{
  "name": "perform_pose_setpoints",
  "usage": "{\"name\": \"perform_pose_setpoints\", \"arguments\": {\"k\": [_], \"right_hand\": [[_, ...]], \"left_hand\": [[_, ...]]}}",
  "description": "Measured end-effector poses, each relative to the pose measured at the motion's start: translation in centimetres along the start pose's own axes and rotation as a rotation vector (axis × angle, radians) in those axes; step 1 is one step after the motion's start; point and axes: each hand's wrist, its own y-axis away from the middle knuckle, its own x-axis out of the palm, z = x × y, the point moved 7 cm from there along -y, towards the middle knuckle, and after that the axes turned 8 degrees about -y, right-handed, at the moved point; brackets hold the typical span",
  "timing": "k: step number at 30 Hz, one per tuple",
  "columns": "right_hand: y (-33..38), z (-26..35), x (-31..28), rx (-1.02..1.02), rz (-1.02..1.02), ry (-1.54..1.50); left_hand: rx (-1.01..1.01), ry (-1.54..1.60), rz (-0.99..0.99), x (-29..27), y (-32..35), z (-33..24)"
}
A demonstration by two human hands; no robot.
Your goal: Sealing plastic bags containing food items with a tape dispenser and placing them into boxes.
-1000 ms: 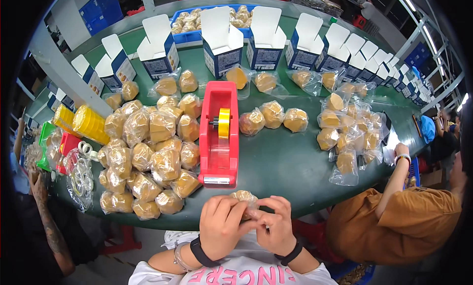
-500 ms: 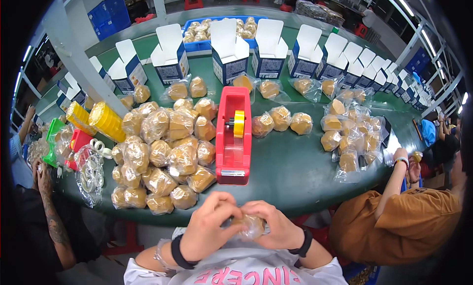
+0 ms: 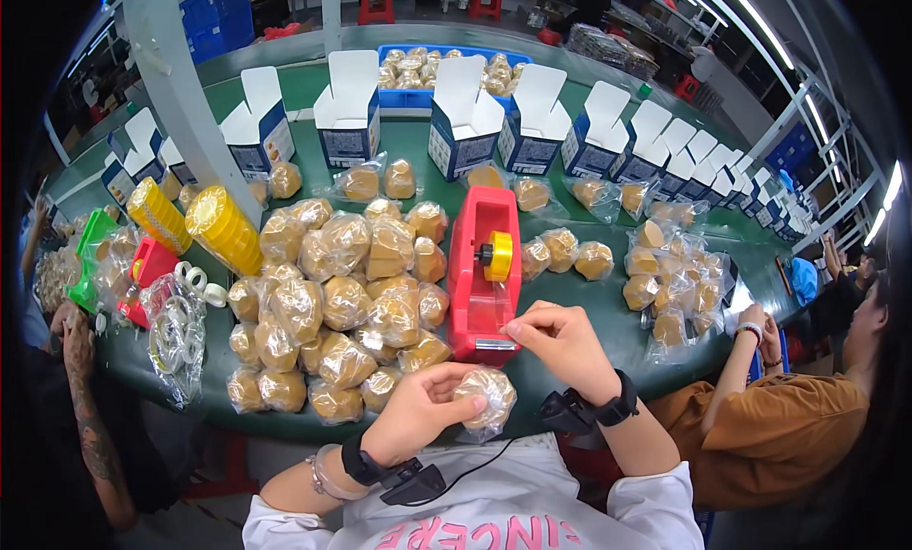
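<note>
My left hand (image 3: 429,409) is closed around a brown faceted block in clear plastic wrap (image 3: 488,398), its gathered wrap facing up. My right hand (image 3: 562,346) reaches to the near end of the red tape dispenser (image 3: 467,308). Its thumb and finger pinch at the cutting edge, where the clear tape (image 3: 494,308) from the yellow-cored roll (image 3: 497,256) ends. The tape's tip is hidden by the fingers. Left of the dispenser, wrapped blocks (image 3: 347,303) lie piled on the green table.
Open white-and-blue boxes (image 3: 465,132) line the table's far side, before a blue crate (image 3: 404,99). More wrapped blocks (image 3: 674,275) lie right. Yellow tape rolls (image 3: 223,229), white rings (image 3: 176,341) and a green dispenser (image 3: 92,262) are left. People work on both sides.
My right hand has left the wrapped block and moved forward to the dispenser's cutting edge. My left hand keeps the block, its gathered wrap now showing. The view has shifted slightly.
</note>
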Motion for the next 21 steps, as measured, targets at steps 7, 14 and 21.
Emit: {"name": "perform_pose_setpoints", "arguments": {"k": [7,14,21], "right_hand": [[4.0,5.5,1.0,-0.145,-0.121,0.060],[12.5,0.0,4.5,-0.110,-0.351,-0.040],[12.7,-0.9,3.0,-0.229,-0.467,0.105]], "left_hand": [[-0.007,-0.040,-0.030,-0.3,-0.3,1.4],[-0.180,0.053,-0.113,1.5,0.1,2.2],[-0.147,0.131,-0.064,3.0,-0.2,2.1]]}}
